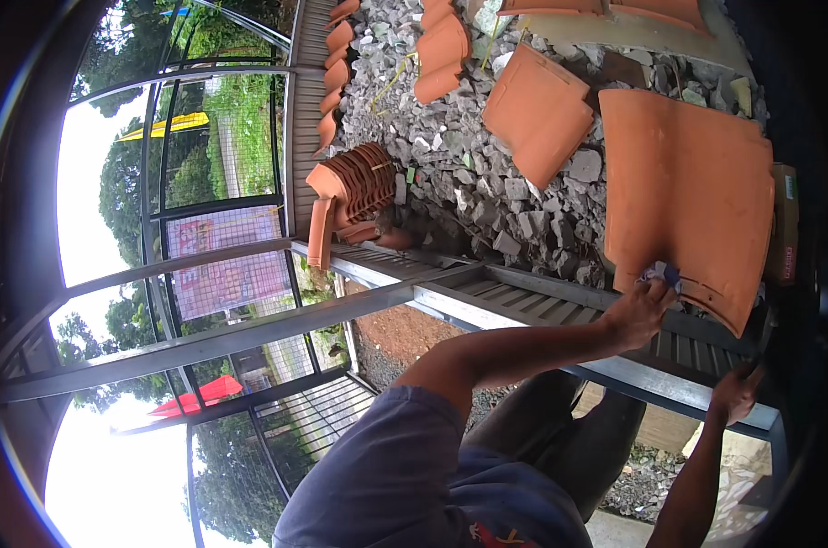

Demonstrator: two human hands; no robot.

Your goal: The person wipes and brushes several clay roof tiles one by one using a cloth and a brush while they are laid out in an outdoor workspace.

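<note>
A large curved orange clay roof tile (683, 173) lies on the right, its near edge over a slatted metal bench (523, 301). My left hand (640, 315) is closed on a crumpled grey-purple cloth (660, 272), pressed against the tile's near end, where the clay looks darker. Farther right, my right hand (738, 393) is closed by the bench's right end; what its fingers hold is lost in shadow.
Grey rubble (487, 196) fills the space behind the bench. A smaller clay tile (540, 114) rests on it. Stacked tiles (357, 187) stand to the left. A metal post (213, 338) slants across the left side. A cardboard box (785, 224) sits beside the large tile.
</note>
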